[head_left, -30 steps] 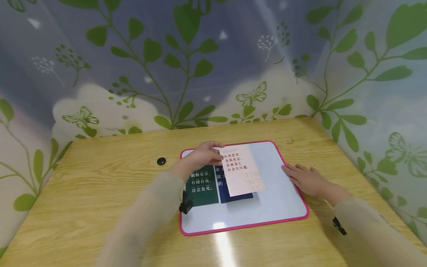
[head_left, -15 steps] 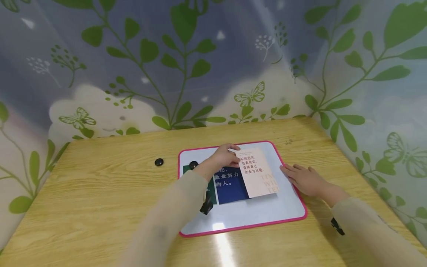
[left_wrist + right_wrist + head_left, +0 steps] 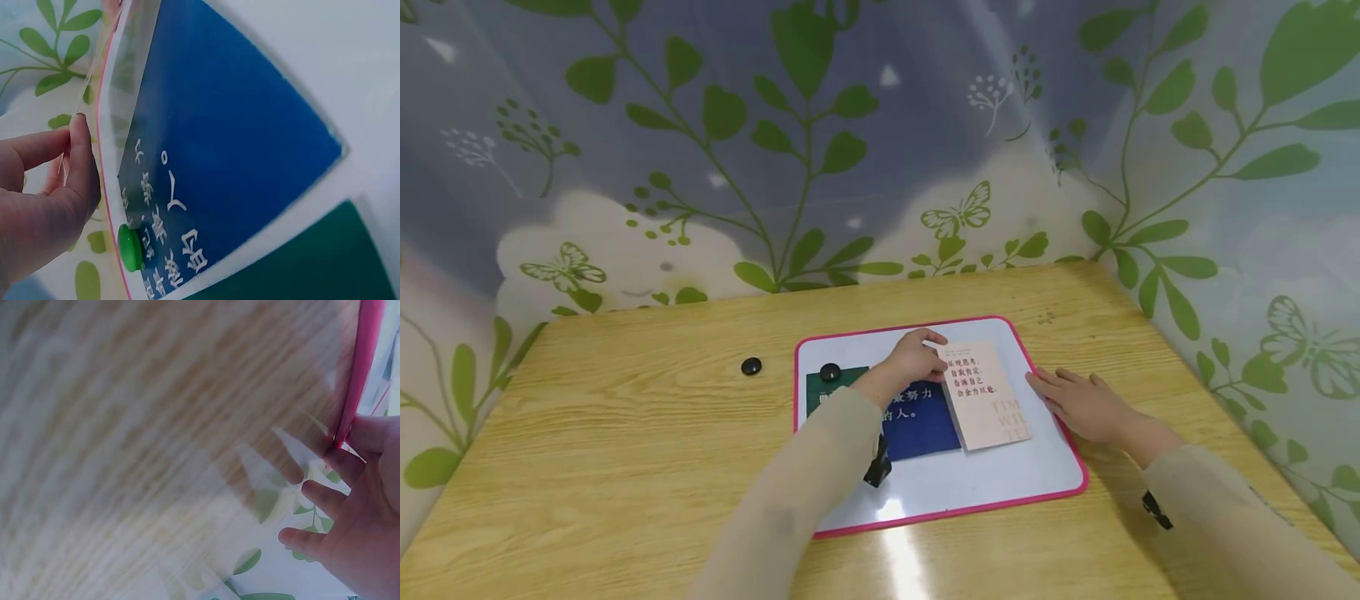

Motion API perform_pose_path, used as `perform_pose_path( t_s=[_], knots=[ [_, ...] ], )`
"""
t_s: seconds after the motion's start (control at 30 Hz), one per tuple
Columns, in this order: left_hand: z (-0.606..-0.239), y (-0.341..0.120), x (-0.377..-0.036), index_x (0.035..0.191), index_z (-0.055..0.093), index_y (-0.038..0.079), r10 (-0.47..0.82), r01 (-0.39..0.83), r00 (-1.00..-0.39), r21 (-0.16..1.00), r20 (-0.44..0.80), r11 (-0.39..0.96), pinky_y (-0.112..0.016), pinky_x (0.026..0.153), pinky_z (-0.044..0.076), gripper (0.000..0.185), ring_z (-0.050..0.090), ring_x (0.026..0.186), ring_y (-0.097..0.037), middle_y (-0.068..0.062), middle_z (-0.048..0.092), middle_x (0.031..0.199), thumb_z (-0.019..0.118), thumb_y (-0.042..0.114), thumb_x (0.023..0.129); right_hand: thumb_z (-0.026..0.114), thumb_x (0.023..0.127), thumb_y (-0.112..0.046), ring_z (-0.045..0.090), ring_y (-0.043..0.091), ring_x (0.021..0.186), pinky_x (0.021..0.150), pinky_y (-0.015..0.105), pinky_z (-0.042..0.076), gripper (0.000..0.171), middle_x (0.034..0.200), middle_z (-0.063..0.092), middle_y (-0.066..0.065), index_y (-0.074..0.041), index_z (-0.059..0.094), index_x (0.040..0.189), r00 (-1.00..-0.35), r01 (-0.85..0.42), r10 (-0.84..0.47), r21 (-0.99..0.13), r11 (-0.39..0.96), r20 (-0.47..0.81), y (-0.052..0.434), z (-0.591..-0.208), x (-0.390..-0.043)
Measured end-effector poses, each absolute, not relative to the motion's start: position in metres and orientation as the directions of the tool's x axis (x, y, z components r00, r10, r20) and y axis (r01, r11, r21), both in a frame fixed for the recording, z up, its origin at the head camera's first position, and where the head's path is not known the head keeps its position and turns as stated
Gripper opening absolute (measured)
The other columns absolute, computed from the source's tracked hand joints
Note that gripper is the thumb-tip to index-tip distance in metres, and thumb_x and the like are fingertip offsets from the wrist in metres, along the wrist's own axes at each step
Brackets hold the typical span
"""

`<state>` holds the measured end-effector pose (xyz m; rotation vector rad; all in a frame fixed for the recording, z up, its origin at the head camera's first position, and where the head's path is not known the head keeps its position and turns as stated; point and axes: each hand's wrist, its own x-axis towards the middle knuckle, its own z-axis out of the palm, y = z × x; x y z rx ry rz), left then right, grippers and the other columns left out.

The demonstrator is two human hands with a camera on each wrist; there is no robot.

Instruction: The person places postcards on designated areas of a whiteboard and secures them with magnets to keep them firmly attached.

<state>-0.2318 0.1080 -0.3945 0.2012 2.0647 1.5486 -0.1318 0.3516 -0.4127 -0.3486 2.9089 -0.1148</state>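
Left hand (image 3: 913, 358) pinches the pink card's (image 3: 987, 394) far-left corner on the whiteboard (image 3: 1000, 479), right of the blue card (image 3: 921, 417); right hand (image 3: 1078, 402), fingers flat, braces board's right edge — best lay card square w/ neighbour.

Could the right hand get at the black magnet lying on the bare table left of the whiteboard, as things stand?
Probably not easily: the right hand rests at the whiteboard's right edge, and the left hand, holding the pale card, lies across the path to the black magnet.

Pink-rimmed white board (image 3: 1045, 475); blue card (image 3: 921, 417), green card (image 3: 831, 387), pale pink card (image 3: 988, 408) red-lettered
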Motion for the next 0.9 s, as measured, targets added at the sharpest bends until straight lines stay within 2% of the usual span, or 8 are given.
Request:
perform_pose_path(
  t_s=[0.23,0.37,0.43,0.53,0.67,0.73,0.9],
  knots=[
    [-0.402,0.114,-0.233,0.122,0.052,0.001,0.406,-0.166,-0.856,0.914,-0.319,0.369,-0.024,0.064,0.055,0.039,0.055,0.062,-0.013,-0.01,0.055,0.089,0.058,-0.008,0.085,0.043,0.098,-0.023,0.034,0.047,0.131,0.098,0.072,0.022,0.047,0.147,0.038,0.016,-0.013,0.037,0.144,-0.95,-0.214,-0.233,-0.107,0.971,-0.208,0.352,-0.415,-0.132],
    [-0.403,0.117,-0.233,0.122,0.054,0.0,0.388,-0.113,-0.873,0.897,-0.295,0.427,-0.023,0.064,0.055,0.036,0.06,0.069,-0.016,-0.014,0.057,0.099,0.058,-0.003,0.086,0.044,0.098,-0.024,0.034,0.047,0.131,0.099,0.072,0.022,0.048,0.147,0.038,0.016,-0.013,0.037,0.144,-0.95,-0.212,-0.231,-0.11,0.971,-0.209,0.352,-0.414,-0.132],
    [-0.401,0.116,-0.233,0.123,0.054,0.0,0.38,-0.08,-0.88,0.878,-0.285,0.473,-0.024,0.067,0.055,0.035,0.064,0.075,-0.018,-0.017,0.056,0.111,0.057,0.001,0.088,0.044,0.097,-0.024,0.033,0.047,0.131,0.099,0.072,0.022,0.048,0.147,0.038,0.016,-0.013,0.037,0.144,-0.95,-0.208,-0.229,-0.116,0.971,-0.214,0.351,-0.413,-0.132],
    [-0.396,0.113,-0.231,0.126,0.054,0.001,0.38,0.016,-0.89,0.815,-0.253,0.58,-0.028,0.081,0.053,0.036,0.063,0.093,-0.02,-0.016,0.054,0.125,0.055,0.01,0.091,0.044,0.097,-0.024,0.033,0.047,0.131,0.099,0.073,0.022,0.048,0.147,0.038,0.016,-0.013,0.037,0.144,-0.949,-0.208,-0.23,-0.123,0.971,-0.217,0.349,-0.411,-0.132],
    [-0.387,0.106,-0.227,0.129,0.053,0.002,0.414,0.159,-0.892,0.734,-0.179,0.66,-0.036,0.098,0.045,0.039,0.054,0.117,-0.025,-0.016,0.055,0.131,0.054,0.016,0.092,0.044,0.098,-0.024,0.034,0.047,0.131,0.098,0.072,0.023,0.047,0.146,0.039,0.017,-0.013,0.038,0.143,-0.948,-0.218,-0.24,-0.124,0.968,-0.209,0.348,-0.411,-0.132],
    [-0.382,0.1,-0.226,0.13,0.052,0.003,0.429,0.21,-0.893,0.715,-0.138,0.667,-0.039,0.101,0.043,0.039,0.05,0.123,-0.028,-0.016,0.053,0.133,0.053,0.017,0.093,0.044,0.097,-0.023,0.034,0.047,0.13,0.098,0.072,0.023,0.047,0.146,0.039,0.018,-0.012,0.038,0.143,-0.947,-0.222,-0.245,-0.13,0.966,-0.209,0.348,-0.411,-0.132],
    [-0.371,0.074,-0.227,0.132,0.051,0.007,0.413,0.269,-0.909,0.674,-0.059,0.688,-0.041,0.102,0.041,0.04,0.045,0.126,-0.03,-0.017,0.045,0.137,0.053,0.02,0.094,0.047,0.096,-0.023,0.033,0.048,0.13,0.097,0.073,0.022,0.049,0.145,0.039,0.02,-0.009,0.039,0.142,-0.946,-0.21,-0.243,-0.163,0.964,-0.215,0.351,-0.411,-0.132]
  ],
)
